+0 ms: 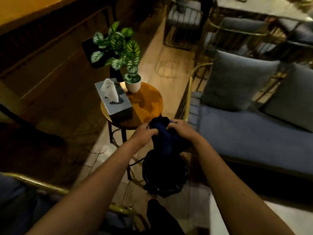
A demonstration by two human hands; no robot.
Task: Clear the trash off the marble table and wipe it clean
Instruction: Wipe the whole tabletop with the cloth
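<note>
Both my hands grip a dark blue cloth (162, 133) bunched between them, above the floor. My left hand (144, 133) holds its left side and my right hand (182, 129) holds its right side. Directly below the cloth stands a black bin lined with a black bag (165, 175). A pale marble table corner (237, 217) shows at the bottom right, partly hidden by my right forearm.
A small round wooden side table (147, 106) stands just beyond my hands, bearing a grey tissue box (113, 99) and a potted plant (133, 83). A grey-blue sofa (254, 129) with cushions runs along the right. Gold-framed chairs and another table (262, 7) stand behind.
</note>
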